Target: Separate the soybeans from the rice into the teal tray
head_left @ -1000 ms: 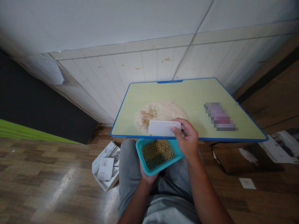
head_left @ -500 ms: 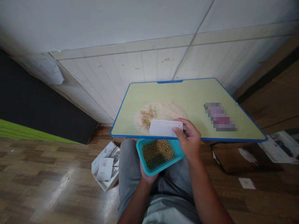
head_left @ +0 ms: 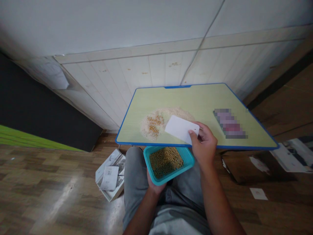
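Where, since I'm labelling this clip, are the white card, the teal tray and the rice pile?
white card (head_left: pixel 181 129), head view, on the middle of its face
teal tray (head_left: pixel 189 157), head view, on its right rim
rice pile (head_left: pixel 147 130), head view, on its left side

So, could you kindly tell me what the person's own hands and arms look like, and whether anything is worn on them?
The left hand and right hand are ungloved, with no ring or watch showing. The bare forearms show no sleeve. Grey jeans are worn below them.
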Available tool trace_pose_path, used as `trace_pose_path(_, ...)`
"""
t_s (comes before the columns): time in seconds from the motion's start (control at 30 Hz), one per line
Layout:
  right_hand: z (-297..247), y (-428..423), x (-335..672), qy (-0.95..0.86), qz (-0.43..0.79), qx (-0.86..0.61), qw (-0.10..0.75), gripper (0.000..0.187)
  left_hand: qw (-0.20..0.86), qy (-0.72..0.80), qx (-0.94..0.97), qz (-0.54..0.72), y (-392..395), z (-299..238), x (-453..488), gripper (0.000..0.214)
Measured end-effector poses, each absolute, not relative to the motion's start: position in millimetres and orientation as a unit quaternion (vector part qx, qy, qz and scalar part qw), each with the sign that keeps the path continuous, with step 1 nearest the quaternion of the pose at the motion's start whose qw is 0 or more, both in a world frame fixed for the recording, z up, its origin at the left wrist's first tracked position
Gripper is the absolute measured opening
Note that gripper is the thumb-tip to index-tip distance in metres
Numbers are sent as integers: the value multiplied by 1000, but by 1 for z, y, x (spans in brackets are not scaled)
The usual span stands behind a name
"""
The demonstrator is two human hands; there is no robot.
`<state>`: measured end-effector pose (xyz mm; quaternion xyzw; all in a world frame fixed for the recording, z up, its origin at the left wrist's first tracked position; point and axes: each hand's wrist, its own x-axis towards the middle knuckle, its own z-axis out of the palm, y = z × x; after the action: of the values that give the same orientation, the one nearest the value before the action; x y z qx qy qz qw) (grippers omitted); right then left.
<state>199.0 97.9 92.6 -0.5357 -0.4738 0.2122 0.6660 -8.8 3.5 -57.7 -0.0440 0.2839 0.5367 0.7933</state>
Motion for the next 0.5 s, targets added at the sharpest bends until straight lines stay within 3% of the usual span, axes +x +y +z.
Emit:
trace_pose_path(0.23,97,106,203,-442,185,-536,695,28,790,297,-36,535,2,-55,-7,58)
trace_pose_path(0.5,101,109,201,-446,172,-529,701,25,810,213,-45,545,1,-72,-6,70)
